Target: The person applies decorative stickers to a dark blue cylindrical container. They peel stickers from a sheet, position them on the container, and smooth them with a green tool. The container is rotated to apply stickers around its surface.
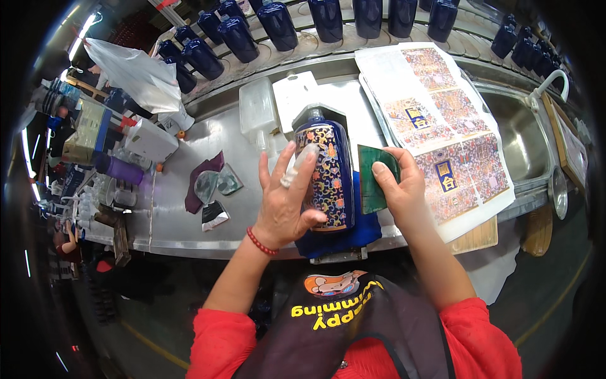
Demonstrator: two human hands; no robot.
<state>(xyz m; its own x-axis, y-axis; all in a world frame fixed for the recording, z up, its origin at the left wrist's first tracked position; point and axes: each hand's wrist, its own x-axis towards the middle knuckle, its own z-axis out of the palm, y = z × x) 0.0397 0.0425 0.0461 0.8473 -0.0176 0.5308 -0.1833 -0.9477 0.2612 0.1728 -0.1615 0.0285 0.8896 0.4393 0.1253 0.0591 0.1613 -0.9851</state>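
Note:
A dark blue bottle (343, 183) with a colourful floral decal on its upper face lies on a blue cloth (366, 232), its neck pointing away from me. My left hand (278, 205) is spread over the bottle's left side, fingers apart. Whether the fingertips press on the decal or hover just above it, I cannot tell. White wrapping covers part of one or two of its fingers. Just right of the bottle, my right hand (406, 189) pinches a flat green scraper (371, 180) between thumb and fingers, its straight edge facing the bottle.
Printed decal sheets (467, 107) lie to the right, beside a metal sink (521, 142). Dark scraps (205, 180) and a clear plastic container (257, 104) rest on the steel table (170, 221). Several blue bottles (278, 25) stand along a curved conveyor (297, 55) at the back.

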